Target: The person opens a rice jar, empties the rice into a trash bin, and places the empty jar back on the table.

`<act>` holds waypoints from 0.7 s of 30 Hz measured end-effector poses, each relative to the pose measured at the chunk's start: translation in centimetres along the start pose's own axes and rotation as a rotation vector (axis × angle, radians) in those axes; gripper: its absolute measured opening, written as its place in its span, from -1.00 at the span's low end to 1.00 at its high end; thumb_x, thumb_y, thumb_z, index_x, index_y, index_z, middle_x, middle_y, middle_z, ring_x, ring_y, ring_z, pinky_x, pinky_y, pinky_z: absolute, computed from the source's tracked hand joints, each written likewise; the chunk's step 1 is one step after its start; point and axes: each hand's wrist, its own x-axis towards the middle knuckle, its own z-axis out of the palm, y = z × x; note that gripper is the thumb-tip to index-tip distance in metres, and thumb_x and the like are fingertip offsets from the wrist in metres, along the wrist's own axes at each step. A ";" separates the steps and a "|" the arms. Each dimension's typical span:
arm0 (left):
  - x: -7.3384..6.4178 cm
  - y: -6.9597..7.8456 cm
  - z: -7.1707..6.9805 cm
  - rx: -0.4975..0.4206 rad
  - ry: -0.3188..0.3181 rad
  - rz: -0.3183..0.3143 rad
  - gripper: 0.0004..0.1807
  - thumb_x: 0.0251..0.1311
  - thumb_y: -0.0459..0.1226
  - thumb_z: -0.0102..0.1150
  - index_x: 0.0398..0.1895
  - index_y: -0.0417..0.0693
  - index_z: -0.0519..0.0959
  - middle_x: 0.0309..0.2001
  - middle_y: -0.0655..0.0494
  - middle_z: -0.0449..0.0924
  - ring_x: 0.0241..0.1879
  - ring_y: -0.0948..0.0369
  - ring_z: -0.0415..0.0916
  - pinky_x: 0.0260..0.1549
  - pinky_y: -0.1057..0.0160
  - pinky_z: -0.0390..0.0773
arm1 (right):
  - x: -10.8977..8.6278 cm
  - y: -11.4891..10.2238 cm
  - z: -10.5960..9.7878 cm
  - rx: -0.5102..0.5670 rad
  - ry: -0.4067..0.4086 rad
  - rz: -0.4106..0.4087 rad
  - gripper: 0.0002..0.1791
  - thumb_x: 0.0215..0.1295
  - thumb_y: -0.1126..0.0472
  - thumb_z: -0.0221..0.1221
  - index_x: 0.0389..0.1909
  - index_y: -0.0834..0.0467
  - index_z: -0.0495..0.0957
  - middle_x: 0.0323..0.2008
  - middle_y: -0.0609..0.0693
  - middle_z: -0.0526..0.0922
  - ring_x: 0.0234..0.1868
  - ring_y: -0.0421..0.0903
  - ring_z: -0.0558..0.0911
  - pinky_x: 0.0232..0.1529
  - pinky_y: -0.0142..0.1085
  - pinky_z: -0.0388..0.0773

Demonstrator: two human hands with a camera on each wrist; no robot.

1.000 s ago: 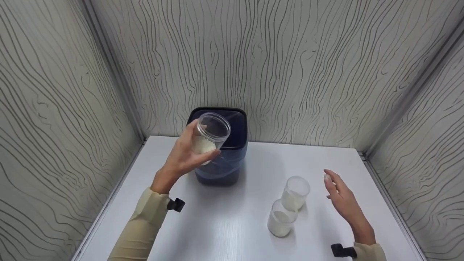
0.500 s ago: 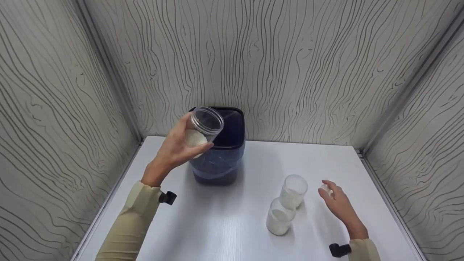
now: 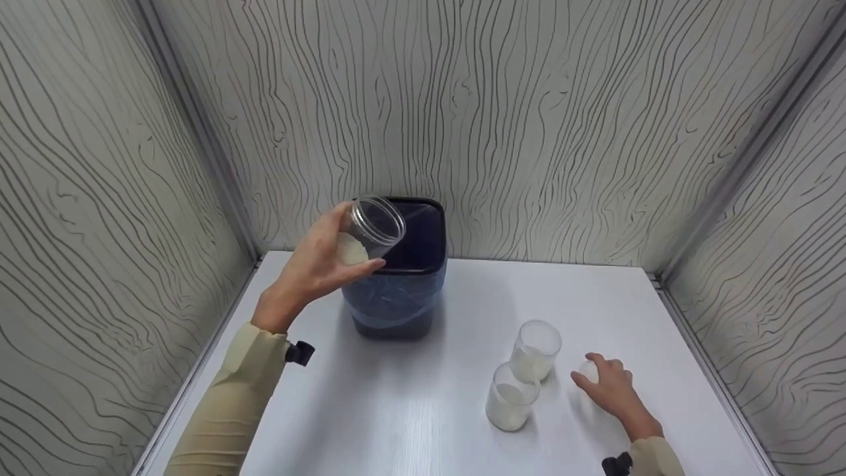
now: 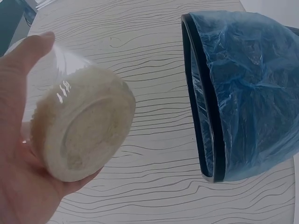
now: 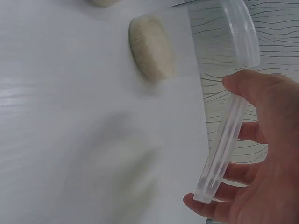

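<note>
My left hand [image 3: 317,254] grips a clear plastic jar [image 4: 84,121] part filled with pale, rice-like grains. The jar tilts to the right, its uncovered mouth overlapping the near left rim of the dark bin [image 3: 423,270] in the head view. Grains lie heaped in its lower end. On the right, low above the white table, my right hand [image 3: 611,391] pinches a clear round lid [image 5: 222,149] by its edges. Two similar jars stand upright to the left of that hand, a farther jar [image 3: 537,350] and a nearer jar [image 3: 509,403], both with pale grains at the bottom.
A blue plastic bag [image 4: 257,84] lines the bin and folds down over its outside. The bin stands at the back of the white table [image 3: 410,423], near the wood-patterned back wall [image 3: 529,132]. Side walls rise left and right.
My right hand has come down closer to the table and turned, so the lid now shows in the head view. My left hand has shifted slightly left with the jar, which leans more.
</note>
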 end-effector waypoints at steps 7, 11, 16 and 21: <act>0.5 -0.3 -0.3 0.060 -0.060 -0.036 0.05 -0.07 0.15 0.44 0.42 -0.11 0.18 0.13 -0.09 0.48 0.09 -0.01 0.43 0.08 -0.06 0.48 | 0.1 0.9 1.4 -0.053 -0.034 0.017 -0.19 0.31 -0.15 0.17 0.35 0.35 0.22 0.19 0.55 0.22 0.17 0.46 0.27 0.08 0.29 0.39; 0.4 -0.6 -0.5 0.126 -0.079 -0.042 0.06 -0.08 0.17 0.43 0.42 -0.07 0.16 0.17 -0.15 0.46 0.12 -0.04 0.44 0.10 -0.10 0.49 | 0.1 1.3 2.0 -0.058 -0.049 0.038 -0.18 0.28 -0.15 0.20 0.35 0.34 0.24 0.20 0.53 0.23 0.17 0.45 0.26 0.08 0.28 0.40; 0.3 -1.2 -0.5 0.198 -0.085 -0.023 0.05 -0.08 0.19 0.42 0.41 -0.08 0.17 0.14 -0.19 0.47 0.07 -0.07 0.47 0.03 -0.11 0.53 | 0.0 1.7 2.5 -0.057 -0.078 0.064 -0.15 0.27 -0.19 0.19 0.35 0.33 0.23 0.19 0.52 0.23 0.17 0.44 0.27 0.08 0.28 0.39; 0.9 -1.4 -0.6 0.279 -0.109 -0.006 0.07 -0.09 0.19 0.42 0.41 -0.13 0.18 0.06 -0.27 0.51 -0.01 -0.14 0.51 -0.05 -0.14 0.55 | 0.0 2.1 2.9 -0.081 -0.074 0.048 -0.18 0.28 -0.15 0.20 0.34 0.34 0.25 0.18 0.53 0.24 0.17 0.47 0.25 0.04 0.32 0.38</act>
